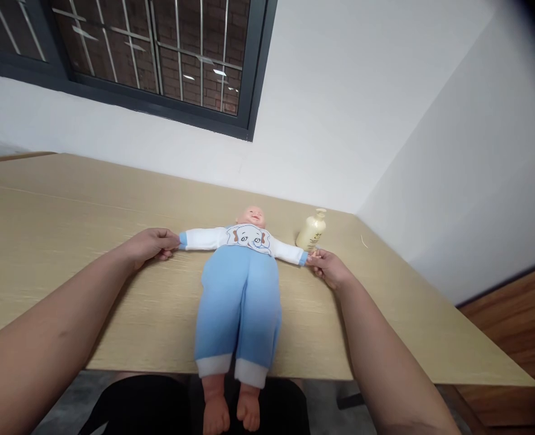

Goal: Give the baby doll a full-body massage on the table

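Note:
A baby doll (243, 290) lies on its back on the table, head toward the wall and feet hanging past the near edge. It wears blue trousers with white cuffs and a white top with an elephant print. Both its arms are stretched out sideways. My left hand (156, 243) is closed on the doll's hand at the blue cuff on the left, hiding most of it. On the other side, my right hand (329, 267) pinches the doll's other hand by its cuff. Just behind my right hand stands a pale yellow pump bottle (311, 232).
The light wooden table (159, 326) reaches back to a white wall (331, 121). A dark-framed window (159, 54) with metal bars is above it. Brown wooden panelling (516, 320) stands at the right. A thin pale strip (364, 241) lies right of the bottle.

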`<state>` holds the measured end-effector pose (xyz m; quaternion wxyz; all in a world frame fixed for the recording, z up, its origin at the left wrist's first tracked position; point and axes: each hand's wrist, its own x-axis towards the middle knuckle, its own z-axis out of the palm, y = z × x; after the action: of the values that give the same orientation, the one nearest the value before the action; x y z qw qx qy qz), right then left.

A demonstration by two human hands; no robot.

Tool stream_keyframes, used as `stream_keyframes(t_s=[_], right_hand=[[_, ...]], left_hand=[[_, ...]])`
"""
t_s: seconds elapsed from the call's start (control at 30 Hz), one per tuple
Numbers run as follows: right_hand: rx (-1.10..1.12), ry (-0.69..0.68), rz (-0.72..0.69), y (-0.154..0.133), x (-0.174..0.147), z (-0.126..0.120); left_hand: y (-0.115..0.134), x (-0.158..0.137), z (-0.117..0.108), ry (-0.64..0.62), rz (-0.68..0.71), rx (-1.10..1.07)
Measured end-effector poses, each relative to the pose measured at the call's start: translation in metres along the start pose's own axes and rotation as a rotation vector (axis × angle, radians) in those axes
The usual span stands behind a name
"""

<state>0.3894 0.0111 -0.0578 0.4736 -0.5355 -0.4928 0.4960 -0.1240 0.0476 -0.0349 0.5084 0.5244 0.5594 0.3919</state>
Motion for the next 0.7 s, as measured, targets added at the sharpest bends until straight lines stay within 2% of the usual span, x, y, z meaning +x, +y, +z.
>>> stream_keyframes(t_s=[0.2, 0.33, 0.6, 0.7], right_hand=[[0.018, 0.102, -0.029, 0.007, 0.007, 0.001], [0.038, 0.158, -0.03, 0.01, 0.013, -0.003], [0.123, -0.015, 0.059, 0.001, 0.002, -0.011], [0.182, -0.103, 0.073, -0.002, -0.003, -0.013]], left_hand=[[-0.004, 0.004, -0.001, 0.06, 0.0, -0.037], [-0.006, 0.005, -0.003, 0.056, 0.004, -0.075], [-0.007, 0.011, -0.017, -0.012, -0.118, -0.15], [-0.007, 0.009, -0.017, -0.07, -0.067, -0.136]])
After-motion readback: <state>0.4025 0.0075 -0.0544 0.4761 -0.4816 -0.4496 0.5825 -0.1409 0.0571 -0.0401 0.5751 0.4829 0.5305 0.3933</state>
